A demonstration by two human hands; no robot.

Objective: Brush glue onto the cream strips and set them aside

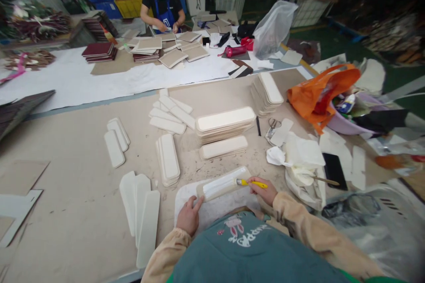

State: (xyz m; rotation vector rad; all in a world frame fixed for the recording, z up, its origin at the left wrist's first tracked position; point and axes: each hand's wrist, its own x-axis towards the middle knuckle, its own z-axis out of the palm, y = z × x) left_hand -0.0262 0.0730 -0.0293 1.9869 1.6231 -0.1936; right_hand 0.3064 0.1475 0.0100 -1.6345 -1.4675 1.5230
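Observation:
In my right hand (pixel 264 189) is a paintbrush with a yellow handle (pixel 257 183); its bristles touch the right part of a long strip (pixel 222 185). Glossy white streaks run along that strip's top. My left hand (pixel 190 216) lies at the strip's left end, index finger and thumb spread and fingertips pressing down on it. Beneath the strip is a pale backing sheet (pixel 186 196). Just beyond stands a short stack of rounded white-topped strips (pixel 224 147), with a taller stack (pixel 226 119) behind it. Long bare pieces (pixel 148 225) fan out to the left.
An open white bag (pixel 305 159) with a stick lies right, near scissors (pixel 275 124) and a black phone-like slab (pixel 334 171). An orange bag (pixel 323 90) leans on a lilac basin (pixel 348 124). Across the table a co-worker (pixel 162 9) handles boards.

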